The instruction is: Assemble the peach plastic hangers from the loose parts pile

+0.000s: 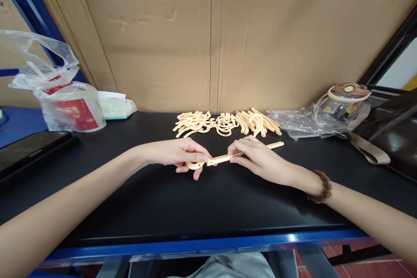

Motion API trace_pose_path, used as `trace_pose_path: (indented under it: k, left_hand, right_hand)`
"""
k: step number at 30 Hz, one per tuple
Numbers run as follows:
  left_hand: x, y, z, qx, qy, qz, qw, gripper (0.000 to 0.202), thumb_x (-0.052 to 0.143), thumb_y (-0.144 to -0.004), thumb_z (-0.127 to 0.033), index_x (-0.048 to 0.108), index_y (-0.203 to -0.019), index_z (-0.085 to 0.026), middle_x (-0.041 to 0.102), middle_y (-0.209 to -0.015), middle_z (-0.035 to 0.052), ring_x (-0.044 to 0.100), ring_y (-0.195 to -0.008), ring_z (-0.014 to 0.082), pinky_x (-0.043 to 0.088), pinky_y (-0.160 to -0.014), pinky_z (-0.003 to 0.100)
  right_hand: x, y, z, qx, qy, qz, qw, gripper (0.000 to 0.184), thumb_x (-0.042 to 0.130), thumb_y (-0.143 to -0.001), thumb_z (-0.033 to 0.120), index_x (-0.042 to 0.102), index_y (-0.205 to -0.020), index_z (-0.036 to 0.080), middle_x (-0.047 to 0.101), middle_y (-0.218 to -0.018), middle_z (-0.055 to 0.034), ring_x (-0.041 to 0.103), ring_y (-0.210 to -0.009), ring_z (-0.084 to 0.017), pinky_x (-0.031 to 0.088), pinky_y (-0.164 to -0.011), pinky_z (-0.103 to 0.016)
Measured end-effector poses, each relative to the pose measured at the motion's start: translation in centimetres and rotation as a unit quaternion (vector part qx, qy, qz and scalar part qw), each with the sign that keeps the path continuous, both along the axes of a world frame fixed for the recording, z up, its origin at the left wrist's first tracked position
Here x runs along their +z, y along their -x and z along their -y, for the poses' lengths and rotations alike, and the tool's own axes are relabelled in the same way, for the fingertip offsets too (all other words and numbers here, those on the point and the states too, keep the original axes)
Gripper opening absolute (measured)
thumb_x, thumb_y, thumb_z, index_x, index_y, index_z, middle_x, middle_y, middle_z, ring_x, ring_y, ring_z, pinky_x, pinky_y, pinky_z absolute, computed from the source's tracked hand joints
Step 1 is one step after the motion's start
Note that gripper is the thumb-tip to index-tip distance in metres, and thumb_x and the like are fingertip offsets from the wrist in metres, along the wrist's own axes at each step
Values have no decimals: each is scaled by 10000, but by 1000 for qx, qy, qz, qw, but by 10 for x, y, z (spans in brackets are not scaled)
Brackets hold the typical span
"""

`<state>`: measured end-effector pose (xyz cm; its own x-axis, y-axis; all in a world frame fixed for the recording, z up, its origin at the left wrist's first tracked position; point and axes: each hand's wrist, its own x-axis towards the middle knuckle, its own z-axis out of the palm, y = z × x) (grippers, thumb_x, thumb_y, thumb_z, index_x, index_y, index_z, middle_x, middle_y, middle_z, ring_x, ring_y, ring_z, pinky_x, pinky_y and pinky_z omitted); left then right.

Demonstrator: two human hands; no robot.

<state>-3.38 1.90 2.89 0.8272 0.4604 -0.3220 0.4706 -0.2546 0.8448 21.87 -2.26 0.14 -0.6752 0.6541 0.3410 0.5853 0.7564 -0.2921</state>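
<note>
Over the black tabletop [182,208], my left hand [182,152] pinches a small curved beige plastic piece [194,166] with a hole in it. My right hand [257,158] grips a long beige plastic bar [220,160] between thumb and fingers. The bar's far end sticks out past the knuckles to the right. At my left fingertips the bar's near end meets the curved piece; whether they are joined I cannot tell. Behind my hands lie a pile of curved hook-like beige pieces [192,122], some rounded pieces [225,124] and a heap of longer bars [260,120].
Clear plastic wrap [295,121] and a lidded transparent bottle [343,108] stand at the right, near a dark bag [391,126]. A white container in a plastic bag [74,108], a tissue pack [117,106] and a black phone [32,150] are at the left. Cardboard [156,43] walls the back.
</note>
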Motion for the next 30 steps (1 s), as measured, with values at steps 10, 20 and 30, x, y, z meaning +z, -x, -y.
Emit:
trace_pose_path:
  k: [10,20,30]
  left_hand:
    - [4,1,1,-30,26,-7,999,363,468,-927,-436,659,-1114,-190,609,-600,-1,424,-472,73,302,-413,157]
    - [-1,-1,0,-37,1,22,999,325,479,-926,-419,670,-1059,-192,710,-888,63,541,-576,85,330,-471,178]
    - [-1,-1,1,-25,-70,18,997,319,482,-924,-413,695,-1025,-198,710,-994,50,569,-626,86,387,-544,174]
  right_hand:
    - [1,0,4,4,5,-4,1000,118,435,-968,284,510,-905,219,630,-862,0,544,-856,-160,355,-831,-297]
    - [-1,0,3,-7,23,-10,1000,150,423,-971,301,534,-911,220,635,-837,-4,536,-847,-167,355,-812,-307]
    - [-1,1,4,-18,16,-7,1000,130,436,-963,292,532,-915,218,642,-849,-10,575,-830,-164,369,-801,-315]
